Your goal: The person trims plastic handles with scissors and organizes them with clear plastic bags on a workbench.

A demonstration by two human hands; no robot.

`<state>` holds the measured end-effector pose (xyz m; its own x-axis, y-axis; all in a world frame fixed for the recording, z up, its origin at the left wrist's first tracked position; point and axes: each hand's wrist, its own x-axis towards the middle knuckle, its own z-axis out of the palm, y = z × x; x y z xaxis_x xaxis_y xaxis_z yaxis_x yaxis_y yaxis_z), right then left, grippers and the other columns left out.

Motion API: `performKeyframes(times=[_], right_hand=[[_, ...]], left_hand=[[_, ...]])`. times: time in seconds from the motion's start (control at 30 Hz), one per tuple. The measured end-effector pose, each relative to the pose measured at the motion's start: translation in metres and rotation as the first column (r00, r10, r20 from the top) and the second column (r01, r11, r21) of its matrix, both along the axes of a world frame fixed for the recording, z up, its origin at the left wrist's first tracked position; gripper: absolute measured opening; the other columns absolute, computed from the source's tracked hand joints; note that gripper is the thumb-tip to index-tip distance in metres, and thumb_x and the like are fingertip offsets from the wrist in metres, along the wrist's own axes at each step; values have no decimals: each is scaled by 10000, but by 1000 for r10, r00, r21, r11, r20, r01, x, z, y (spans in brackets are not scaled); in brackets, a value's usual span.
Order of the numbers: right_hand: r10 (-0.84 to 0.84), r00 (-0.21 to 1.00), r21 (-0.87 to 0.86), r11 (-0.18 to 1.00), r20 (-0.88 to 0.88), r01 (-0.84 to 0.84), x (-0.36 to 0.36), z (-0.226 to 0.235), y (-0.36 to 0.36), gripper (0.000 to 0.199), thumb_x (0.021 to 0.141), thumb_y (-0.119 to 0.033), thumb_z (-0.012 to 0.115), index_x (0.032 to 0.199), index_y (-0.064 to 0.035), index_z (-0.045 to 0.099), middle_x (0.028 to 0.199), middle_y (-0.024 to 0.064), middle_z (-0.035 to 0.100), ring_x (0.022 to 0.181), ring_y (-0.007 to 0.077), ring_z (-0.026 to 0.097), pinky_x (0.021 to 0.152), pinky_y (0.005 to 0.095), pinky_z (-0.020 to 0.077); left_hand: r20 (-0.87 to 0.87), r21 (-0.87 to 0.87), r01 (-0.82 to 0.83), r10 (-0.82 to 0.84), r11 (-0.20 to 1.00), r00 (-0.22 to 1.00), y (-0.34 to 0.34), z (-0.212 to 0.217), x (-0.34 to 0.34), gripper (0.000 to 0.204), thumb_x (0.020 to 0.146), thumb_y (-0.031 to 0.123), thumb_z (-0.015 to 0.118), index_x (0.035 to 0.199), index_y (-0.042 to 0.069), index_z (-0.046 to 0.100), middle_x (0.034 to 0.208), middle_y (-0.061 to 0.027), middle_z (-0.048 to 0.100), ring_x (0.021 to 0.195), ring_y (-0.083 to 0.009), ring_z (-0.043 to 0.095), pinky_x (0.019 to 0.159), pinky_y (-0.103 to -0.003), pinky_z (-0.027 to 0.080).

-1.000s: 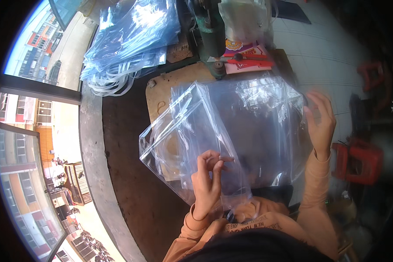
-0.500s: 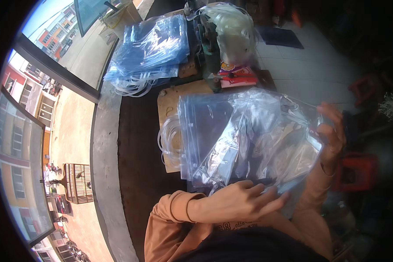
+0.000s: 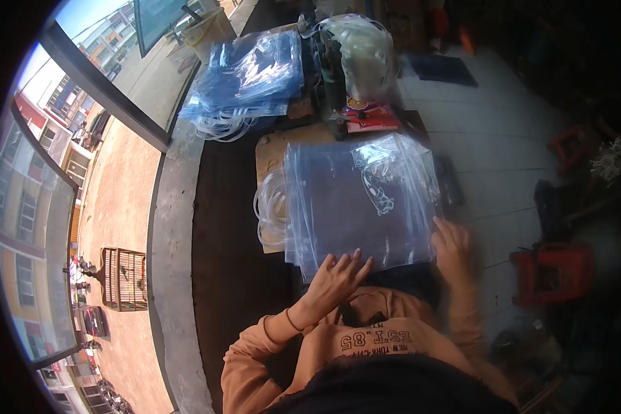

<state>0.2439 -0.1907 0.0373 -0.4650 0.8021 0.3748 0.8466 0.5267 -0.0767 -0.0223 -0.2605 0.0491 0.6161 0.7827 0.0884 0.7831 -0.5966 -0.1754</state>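
Daylight is flooding in from the window (image 3: pixel 110 117) on the left, leaving the outdoor view bright and washed out. The right side of the room is sinking into deep shadow. Glare is glinting off the clear bags (image 3: pixel 362 200). The right hand (image 3: pixel 454 250) is blurring slightly. Straight edges are bending toward the black circular rim.
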Motion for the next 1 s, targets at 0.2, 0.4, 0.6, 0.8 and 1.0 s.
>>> performKeyframes(times=[0.2, 0.4, 0.6, 0.8, 1.0], right_hand=[[-81, 969, -220, 975, -235, 28, -1, 10, 3, 130, 770, -43, 579, 890, -22, 532, 1139, 152, 514, 1042, 307, 510, 917, 448, 366], [-243, 819, -112, 970, -521, 216, -11, -2, 50, 343, 833, -194, 612, 1060, 37, 497, 1087, 220, 503, 1005, 374, 500, 855, 413, 417], [-431, 760, -488, 855, -487, 172, -4, -53, 91, 535, 813, -354, 637, 1134, 53, 506, 1041, 235, 543, 944, 377, 528, 828, 416, 419], [-471, 674, -659, 752, -570, -32, -15, -46, 106, 508, 759, -348, 694, 1072, 30, 562, 993, 224, 587, 902, 349, 541, 830, 404, 421], [-662, 433, -791, 495, -612, -360, -18, -29, 127, 450, 752, -188, 724, 1115, 17, 554, 1019, 78, 601, 914, 126, 522, 831, 288, 423]], left_hand=[[473, -220, -261, 337, 940, 814, 15, -3, -15, 405, 800, 249, 626, 1124, 30, 520, 1157, -139, 517, 965, -280, 536, 792, -374, 448], [538, -103, -753, 673, 650, 508, 46, -7, -42, 271, 835, 149, 593, 951, -87, 528, 1008, -217, 509, 927, -349, 521, 802, -386, 436], [405, -325, -759, 808, 564, 427, 80, -19, -52, 373, 845, 177, 574, 1065, -113, 494, 1068, -282, 489, 972, -418, 495, 858, -443, 395], [537, -291, -740, 744, 606, 397, 109, -40, -61, 476, 868, 114, 514, 1235, -139, 346, 1166, -317, 428, 1083, -437, 431, 917, -431, 368], [551, -694, -570, 834, 439, -28, 124, -42, -88, 371, 843, 253, 614, 983, -83, 542, 843, -201, 584, 780, -296, 558, 697, -392, 416]])
